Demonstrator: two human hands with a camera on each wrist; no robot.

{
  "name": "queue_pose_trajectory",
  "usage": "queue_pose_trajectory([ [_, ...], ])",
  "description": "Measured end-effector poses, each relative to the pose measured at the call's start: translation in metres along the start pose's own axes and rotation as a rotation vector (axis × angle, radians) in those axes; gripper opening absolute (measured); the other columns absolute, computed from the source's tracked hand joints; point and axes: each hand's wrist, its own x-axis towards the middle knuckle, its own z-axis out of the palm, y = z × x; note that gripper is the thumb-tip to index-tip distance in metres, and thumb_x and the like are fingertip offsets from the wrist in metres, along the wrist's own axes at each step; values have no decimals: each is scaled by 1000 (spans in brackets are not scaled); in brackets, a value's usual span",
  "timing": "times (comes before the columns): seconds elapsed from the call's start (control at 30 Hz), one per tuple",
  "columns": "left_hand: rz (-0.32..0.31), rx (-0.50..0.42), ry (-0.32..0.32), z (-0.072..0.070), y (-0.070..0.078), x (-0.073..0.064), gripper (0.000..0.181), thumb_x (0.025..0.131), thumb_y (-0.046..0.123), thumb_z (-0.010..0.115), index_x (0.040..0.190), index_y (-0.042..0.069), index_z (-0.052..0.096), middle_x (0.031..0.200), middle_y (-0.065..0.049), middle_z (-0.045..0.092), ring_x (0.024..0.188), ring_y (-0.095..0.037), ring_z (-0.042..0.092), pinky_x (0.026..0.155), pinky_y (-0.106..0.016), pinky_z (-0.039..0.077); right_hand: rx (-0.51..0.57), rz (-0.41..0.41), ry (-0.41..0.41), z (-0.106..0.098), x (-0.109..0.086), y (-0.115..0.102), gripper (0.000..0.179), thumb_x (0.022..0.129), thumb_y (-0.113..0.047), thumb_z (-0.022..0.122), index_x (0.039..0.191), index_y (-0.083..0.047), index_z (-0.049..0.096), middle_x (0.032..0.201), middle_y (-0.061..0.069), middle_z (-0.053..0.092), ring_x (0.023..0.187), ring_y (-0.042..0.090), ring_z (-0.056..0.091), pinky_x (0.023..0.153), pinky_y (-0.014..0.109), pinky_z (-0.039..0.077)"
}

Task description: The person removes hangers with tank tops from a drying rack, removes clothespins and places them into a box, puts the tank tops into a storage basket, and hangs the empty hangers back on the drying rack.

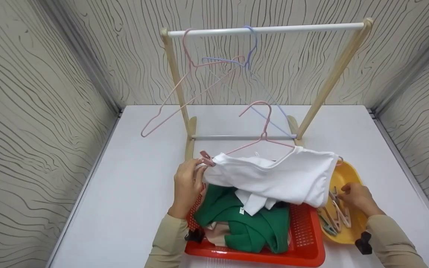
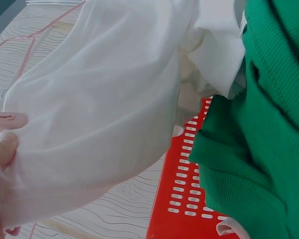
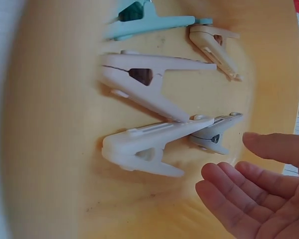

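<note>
A white garment [image 1: 274, 175] hangs on a pink hanger [image 1: 264, 126] above the red basket. At its left shoulder sits a pink clothespin [image 1: 207, 158], also seen in the left wrist view. My left hand [image 1: 188, 186] pinches the cloth right beside that clothespin, thumb [image 2: 6, 148] on the fabric. Inside a yellow basin [image 1: 354, 178] lie several clothespins, among them a white clothespin [image 3: 144, 144] and a teal clothespin [image 3: 154, 24]. My right hand [image 1: 359, 197] reaches over the basin with nothing in it, its fingers loosely bent and thumb apart, near a grey clothespin [image 3: 214, 134].
A drying rack with a white top bar [image 1: 304, 28] stands behind, carrying a bare pink hanger [image 1: 169, 102] and a blue hanger [image 1: 251, 48]. Green clothing [image 1: 248, 227] fills much of the red basket [image 1: 305, 230]. Patterned walls enclose the white table [image 1: 125, 193].
</note>
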Motion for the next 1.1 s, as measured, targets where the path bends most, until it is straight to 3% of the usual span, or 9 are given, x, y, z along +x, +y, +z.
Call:
queue_pose_trajectory([
  [0.23,2,-2,-5,0,0,0,14,83,1,70,96,0,64,88,-10,69,82,-21,64,73,-36,55,7,-4,4,-3,-4,-2,40,88,-9,64,112,21,51,101,37,58,84,38,61,76,44,57],
  [0.67,-5,-8,-5,0,0,1,13,83,1,70,95,0,64,89,-10,69,84,-22,63,75,-37,55,-26,-63,96,-15,-22,-22,43,91,-15,64,115,19,52,106,37,61,92,45,62,83,51,55],
  [1.1,1,-8,4,1,-1,1,14,83,2,71,95,1,64,87,-9,69,80,-21,62,71,-34,53,-23,-194,244,-18,-49,-47,37,91,-12,64,113,16,55,101,34,65,92,46,64,74,47,57],
])
